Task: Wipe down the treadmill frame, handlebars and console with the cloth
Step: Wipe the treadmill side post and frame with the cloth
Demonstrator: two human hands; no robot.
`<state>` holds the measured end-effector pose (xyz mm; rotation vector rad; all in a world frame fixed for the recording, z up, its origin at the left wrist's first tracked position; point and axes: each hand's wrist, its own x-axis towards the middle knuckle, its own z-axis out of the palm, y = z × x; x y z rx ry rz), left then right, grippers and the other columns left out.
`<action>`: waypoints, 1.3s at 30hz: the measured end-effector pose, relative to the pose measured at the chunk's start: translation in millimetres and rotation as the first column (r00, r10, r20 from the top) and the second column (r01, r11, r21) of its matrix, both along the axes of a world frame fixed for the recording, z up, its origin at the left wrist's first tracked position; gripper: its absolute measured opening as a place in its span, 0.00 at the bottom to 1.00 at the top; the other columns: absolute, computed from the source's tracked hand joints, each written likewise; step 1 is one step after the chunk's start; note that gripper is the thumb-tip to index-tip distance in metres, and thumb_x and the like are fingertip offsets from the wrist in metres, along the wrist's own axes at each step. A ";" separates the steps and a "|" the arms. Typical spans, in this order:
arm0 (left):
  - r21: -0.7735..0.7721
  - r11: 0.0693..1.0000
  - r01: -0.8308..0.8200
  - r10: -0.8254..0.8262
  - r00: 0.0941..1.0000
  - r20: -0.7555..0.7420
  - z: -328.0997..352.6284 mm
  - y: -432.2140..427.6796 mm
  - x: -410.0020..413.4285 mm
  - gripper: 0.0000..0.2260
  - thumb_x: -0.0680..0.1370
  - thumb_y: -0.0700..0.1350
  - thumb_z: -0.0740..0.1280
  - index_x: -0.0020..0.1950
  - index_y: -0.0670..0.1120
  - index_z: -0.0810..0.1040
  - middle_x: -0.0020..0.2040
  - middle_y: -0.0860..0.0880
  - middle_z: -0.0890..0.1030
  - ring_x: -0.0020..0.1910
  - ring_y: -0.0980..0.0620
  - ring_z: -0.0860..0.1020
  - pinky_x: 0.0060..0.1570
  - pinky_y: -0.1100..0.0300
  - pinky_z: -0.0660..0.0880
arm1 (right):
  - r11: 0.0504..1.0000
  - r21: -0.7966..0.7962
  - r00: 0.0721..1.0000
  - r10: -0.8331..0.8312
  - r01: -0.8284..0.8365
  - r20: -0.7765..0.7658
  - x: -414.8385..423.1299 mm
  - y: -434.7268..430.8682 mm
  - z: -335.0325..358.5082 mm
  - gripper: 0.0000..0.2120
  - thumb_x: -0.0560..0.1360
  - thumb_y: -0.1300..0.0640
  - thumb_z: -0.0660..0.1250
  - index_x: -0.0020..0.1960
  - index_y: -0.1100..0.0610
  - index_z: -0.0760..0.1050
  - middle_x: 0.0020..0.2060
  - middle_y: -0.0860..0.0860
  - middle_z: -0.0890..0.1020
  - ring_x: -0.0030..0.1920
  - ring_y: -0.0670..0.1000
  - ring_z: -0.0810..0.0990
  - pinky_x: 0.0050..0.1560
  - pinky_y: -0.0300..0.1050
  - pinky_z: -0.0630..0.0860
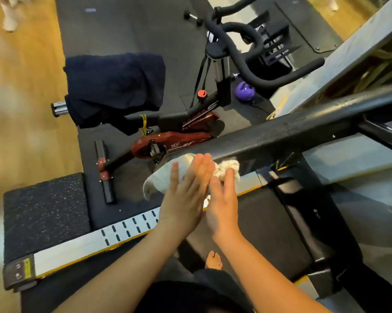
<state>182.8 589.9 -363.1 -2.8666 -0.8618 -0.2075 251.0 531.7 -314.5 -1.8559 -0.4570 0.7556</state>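
Dark gym matting (122,30) — the cloth (163,175) lies against the treadmill handlebar (292,129), left hand (183,195) flat on it, fingers pressed together; right hand (222,199) meets its bunched end, pinch unclear. Wiping looks barely underway — console and frame likely remain.

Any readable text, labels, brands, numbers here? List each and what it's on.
"S": white letter on the spin bike frame; rest blurred.
Red chain guard: white logo, too blurred.
Yellow sticker on treadmill side rail end: too small.
Blue mark on floor mat: blurred.
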 end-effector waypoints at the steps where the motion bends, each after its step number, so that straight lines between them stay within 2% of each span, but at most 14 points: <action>1: 0.016 0.999 -0.031 0.031 0.999 0.015 6.0 2.1 3.8 0.46 0.76 0.53 0.66 0.79 0.38 0.36 0.79 0.37 0.36 0.78 0.38 0.35 0.71 0.33 0.32 | 1.000 0.025 1.000 -0.001 0.000 0.012 9.0 -0.8 3.2 0.20 0.79 0.47 0.56 0.69 0.51 0.64 0.64 0.46 0.72 0.64 0.47 0.71 0.67 0.50 0.69; 3: 0.014 0.982 -0.189 0.187 0.978 0.093 17.6 5.4 16.2 0.43 0.77 0.54 0.65 0.79 0.37 0.42 0.80 0.37 0.43 0.79 0.37 0.41 0.72 0.33 0.36 | 0.999 0.031 0.997 0.023 -0.026 0.074 28.8 -3.2 7.3 0.22 0.79 0.49 0.55 0.71 0.56 0.63 0.67 0.49 0.68 0.68 0.50 0.66 0.73 0.54 0.61; 7: -0.031 0.865 -0.500 0.501 0.862 0.073 29.3 -6.7 43.8 0.40 0.78 0.57 0.61 0.79 0.36 0.47 0.80 0.35 0.47 0.79 0.36 0.47 0.74 0.32 0.46 | 0.950 -0.103 0.898 0.312 -0.294 0.311 50.1 -27.3 -4.7 0.23 0.83 0.55 0.53 0.76 0.60 0.54 0.76 0.58 0.54 0.75 0.52 0.53 0.66 0.31 0.51; 10: -0.197 0.777 -0.598 0.622 0.778 0.087 21.7 -39.0 59.5 0.32 0.81 0.54 0.41 0.79 0.36 0.41 0.79 0.34 0.43 0.79 0.35 0.42 0.75 0.35 0.47 | 0.937 -0.056 0.908 0.347 -0.344 0.236 54.5 -39.6 -10.4 0.18 0.81 0.50 0.54 0.67 0.58 0.64 0.65 0.54 0.64 0.63 0.54 0.67 0.60 0.42 0.66; 12: -0.571 0.496 -0.654 0.850 0.501 0.165 23.6 -49.3 68.2 0.34 0.81 0.56 0.46 0.79 0.36 0.39 0.79 0.35 0.39 0.79 0.37 0.41 0.77 0.40 0.44 | 0.963 0.001 0.961 0.270 -0.270 0.061 52.4 -34.2 -5.1 0.10 0.78 0.49 0.56 0.57 0.50 0.68 0.60 0.53 0.68 0.60 0.55 0.70 0.62 0.55 0.69; 14: -0.965 -0.022 -0.262 0.999 0.030 -0.030 39.1 -43.5 72.2 0.35 0.82 0.50 0.58 0.80 0.38 0.42 0.80 0.37 0.46 0.79 0.41 0.52 0.75 0.48 0.56 | 0.984 0.110 0.978 0.154 -0.139 -0.144 52.1 -25.3 3.8 0.05 0.74 0.50 0.59 0.49 0.49 0.68 0.55 0.54 0.72 0.55 0.56 0.73 0.60 0.58 0.71; 17: -0.935 -0.080 0.346 0.982 -0.136 -0.134 53.6 -40.5 73.9 0.12 0.82 0.39 0.55 0.63 0.41 0.73 0.54 0.42 0.80 0.45 0.54 0.81 0.38 0.65 0.76 | 0.975 0.217 0.899 0.129 -0.039 -0.418 58.9 -25.5 12.3 0.06 0.74 0.60 0.60 0.51 0.56 0.68 0.46 0.55 0.76 0.47 0.53 0.75 0.52 0.51 0.73; 20: -0.931 0.062 0.360 0.997 -0.062 0.042 71.8 -62.8 92.3 0.12 0.82 0.37 0.56 0.64 0.43 0.71 0.48 0.48 0.77 0.45 0.53 0.79 0.36 0.68 0.74 | 0.964 0.256 0.878 0.178 -0.066 -0.444 73.4 -37.0 19.5 0.19 0.73 0.69 0.57 0.60 0.55 0.69 0.45 0.54 0.79 0.44 0.52 0.78 0.48 0.49 0.77; 23: -0.966 0.256 -0.022 0.933 0.266 0.242 59.5 -83.7 108.2 0.24 0.80 0.37 0.58 0.76 0.50 0.60 0.70 0.48 0.68 0.71 0.48 0.68 0.68 0.58 0.64 | 0.976 0.208 0.910 0.146 -0.069 -0.387 88.5 -44.2 14.6 0.26 0.72 0.71 0.56 0.65 0.50 0.68 0.50 0.56 0.82 0.50 0.57 0.82 0.54 0.56 0.79; 26: -0.818 0.383 -0.430 0.846 0.519 0.123 28.8 -91.5 98.2 0.31 0.77 0.38 0.60 0.79 0.47 0.53 0.79 0.44 0.56 0.79 0.40 0.46 0.75 0.39 0.38 | 0.961 0.275 0.861 0.133 0.008 -0.491 104.1 -47.0 4.5 0.28 0.71 0.73 0.55 0.69 0.55 0.68 0.57 0.55 0.79 0.54 0.53 0.79 0.53 0.47 0.78; 28: -0.715 0.422 -0.557 0.837 0.543 0.071 19.0 -91.4 94.1 0.30 0.75 0.37 0.61 0.76 0.44 0.58 0.79 0.39 0.55 0.79 0.37 0.42 0.74 0.37 0.36 | 0.945 0.307 0.767 0.111 0.116 -0.632 113.3 -40.0 6.1 0.21 0.73 0.71 0.57 0.62 0.55 0.70 0.53 0.54 0.77 0.51 0.50 0.78 0.50 0.41 0.77; 31: -0.656 0.477 -0.585 0.819 0.566 0.091 20.2 -92.4 97.7 0.32 0.73 0.37 0.63 0.76 0.43 0.58 0.78 0.37 0.57 0.79 0.37 0.47 0.75 0.38 0.38 | 0.940 0.211 0.633 -0.007 0.269 -0.775 119.1 -33.9 12.5 0.12 0.78 0.70 0.59 0.59 0.62 0.73 0.47 0.57 0.76 0.52 0.52 0.79 0.57 0.45 0.78; 35: -0.385 0.791 -0.475 0.577 0.790 0.210 25.1 -82.9 99.3 0.37 0.77 0.43 0.62 0.81 0.47 0.46 0.81 0.45 0.43 0.79 0.40 0.43 0.75 0.37 0.42 | 0.931 0.259 0.468 0.115 0.256 -0.876 118.0 -37.9 22.9 0.12 0.77 0.68 0.63 0.60 0.67 0.74 0.54 0.63 0.80 0.60 0.58 0.80 0.60 0.49 0.77; 39: -0.200 0.890 -0.410 0.437 0.893 0.112 42.7 -34.6 74.6 0.42 0.74 0.45 0.65 0.81 0.48 0.41 0.81 0.50 0.42 0.79 0.41 0.41 0.74 0.37 0.42 | 0.950 0.278 0.616 0.135 0.142 -0.776 129.8 -30.8 14.9 0.16 0.75 0.68 0.66 0.63 0.63 0.75 0.52 0.57 0.83 0.54 0.52 0.82 0.63 0.51 0.76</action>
